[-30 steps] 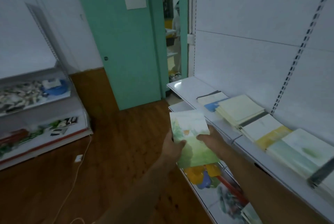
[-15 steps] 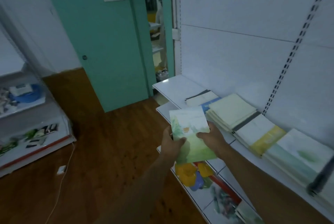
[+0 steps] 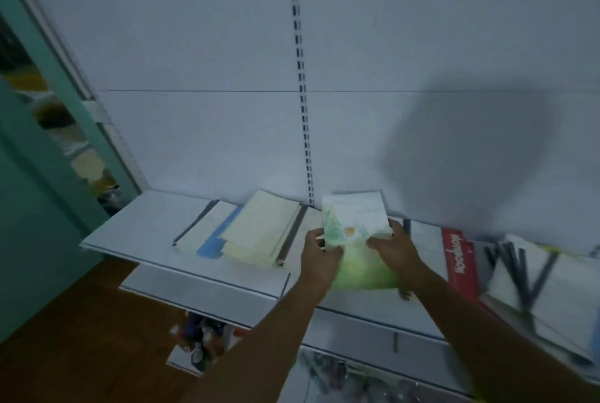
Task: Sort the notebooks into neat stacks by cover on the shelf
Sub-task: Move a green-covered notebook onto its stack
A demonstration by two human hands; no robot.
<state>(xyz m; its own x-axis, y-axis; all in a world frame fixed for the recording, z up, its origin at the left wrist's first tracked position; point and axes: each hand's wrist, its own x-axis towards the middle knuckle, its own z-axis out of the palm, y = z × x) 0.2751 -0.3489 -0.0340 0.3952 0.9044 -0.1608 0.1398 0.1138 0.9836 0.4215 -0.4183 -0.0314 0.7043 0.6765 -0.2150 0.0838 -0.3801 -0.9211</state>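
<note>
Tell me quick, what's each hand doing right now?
Left hand: grips the left edge of the green-cover notebook.
Right hand: grips the same notebook's right edge, fingers curled round it.

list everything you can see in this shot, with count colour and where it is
green and white watercolour-cover notebook: one, held in both hands over the shelf's middle
pale yellow notebook stack: one stack, cream, on the shelf left of the held notebook
white notebook with blue patch: one, under the cream stack's left edge
red-covered notebook: one, red with white lettering, on the shelf to the right
white notebooks with dark line marks: blurred, count unclear, far right
white metal shelf: one, against the white back panel
teal door: one, far left
brown wooden floor: lower left
left hand: grips the notebook's left edge
right hand: grips its right edge
</note>
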